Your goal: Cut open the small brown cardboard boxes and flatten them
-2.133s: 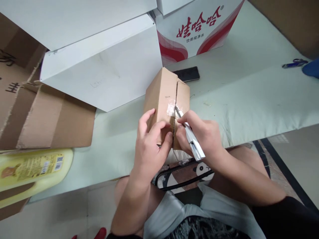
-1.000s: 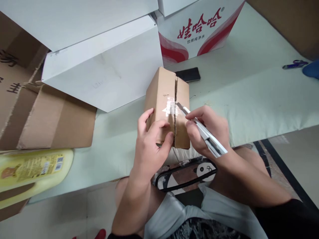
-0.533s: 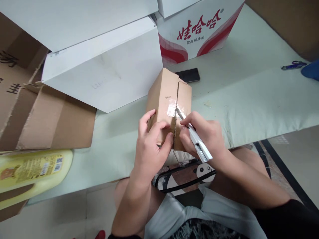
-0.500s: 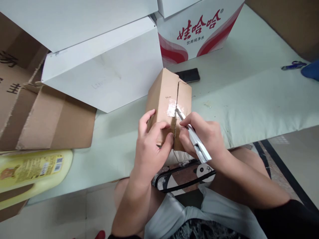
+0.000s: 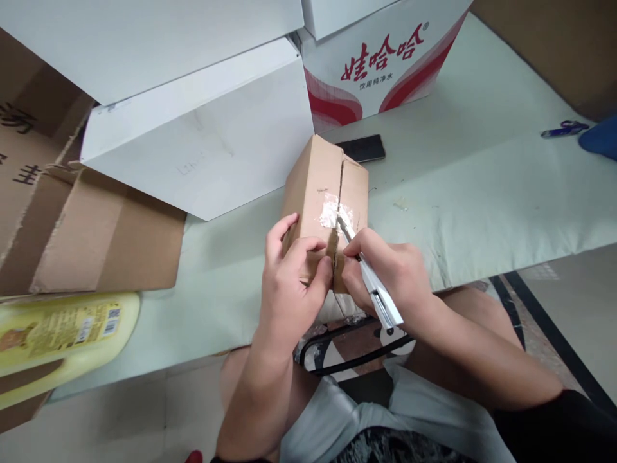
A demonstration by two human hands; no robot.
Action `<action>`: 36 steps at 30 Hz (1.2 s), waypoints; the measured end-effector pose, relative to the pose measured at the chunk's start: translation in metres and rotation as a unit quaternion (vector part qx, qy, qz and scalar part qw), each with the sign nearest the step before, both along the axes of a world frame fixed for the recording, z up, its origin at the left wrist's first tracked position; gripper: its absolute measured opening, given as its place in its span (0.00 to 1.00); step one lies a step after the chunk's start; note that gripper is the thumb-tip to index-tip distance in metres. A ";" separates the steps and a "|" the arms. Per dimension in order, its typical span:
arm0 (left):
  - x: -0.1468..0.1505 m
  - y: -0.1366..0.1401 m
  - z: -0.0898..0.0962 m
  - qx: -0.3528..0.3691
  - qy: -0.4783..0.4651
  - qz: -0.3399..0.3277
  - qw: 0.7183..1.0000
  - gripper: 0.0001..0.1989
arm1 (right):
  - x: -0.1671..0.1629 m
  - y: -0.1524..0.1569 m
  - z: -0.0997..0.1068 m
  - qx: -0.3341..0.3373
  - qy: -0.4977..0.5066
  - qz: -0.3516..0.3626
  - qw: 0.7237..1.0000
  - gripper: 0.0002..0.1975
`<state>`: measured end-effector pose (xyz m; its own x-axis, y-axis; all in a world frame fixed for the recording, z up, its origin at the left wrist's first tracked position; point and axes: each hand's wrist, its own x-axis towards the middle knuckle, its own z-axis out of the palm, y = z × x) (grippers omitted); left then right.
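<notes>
A small brown cardboard box stands at the table's front edge, a seam running down its top face. Clear tape crosses that seam near the middle. My left hand grips the box's near left side, thumb and fingers on the cardboard. In my right hand is a white utility knife, slanting up to the left. Its tip is at the seam, by the lower edge of the tape. How deep the tip goes, I cannot tell.
Behind the box lies a black phone. White cartons and a red-and-white carton stand at the back. At left are an open brown carton and a yellow jug. Blue-handled scissors lie far right.
The knife in my right hand has drawn slightly down the seam toward me, its tip now lower on the tape. My left hand still holds the box.
</notes>
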<state>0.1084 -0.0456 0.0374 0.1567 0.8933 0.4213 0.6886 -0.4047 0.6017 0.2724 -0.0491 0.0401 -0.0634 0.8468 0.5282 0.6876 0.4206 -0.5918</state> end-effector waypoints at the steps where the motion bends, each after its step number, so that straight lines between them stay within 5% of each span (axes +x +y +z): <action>1: 0.000 0.000 0.000 0.001 -0.001 0.000 1.000 0.05 | 0.000 0.000 -0.001 0.000 0.000 0.000 1.000 0.05; 18: -0.014 0.005 -0.002 -0.012 -0.005 0.017 1.000 0.07 | 0.010 -0.003 0.012 -0.067 0.086 0.113 0.988 0.05; 27: -0.019 0.005 0.001 -0.025 -0.014 0.016 0.999 0.05 | 0.036 0.011 0.011 -0.058 0.135 0.001 0.989 0.04; 30: -0.021 0.004 0.003 -0.027 -0.030 0.017 0.999 0.06 | 0.037 0.023 0.003 -0.124 0.063 -0.041 0.989 0.03; 36: -0.031 0.003 0.004 -0.036 -0.019 0.041 0.998 0.09 | 0.048 0.042 -0.017 -0.288 -0.090 -0.003 0.953 0.13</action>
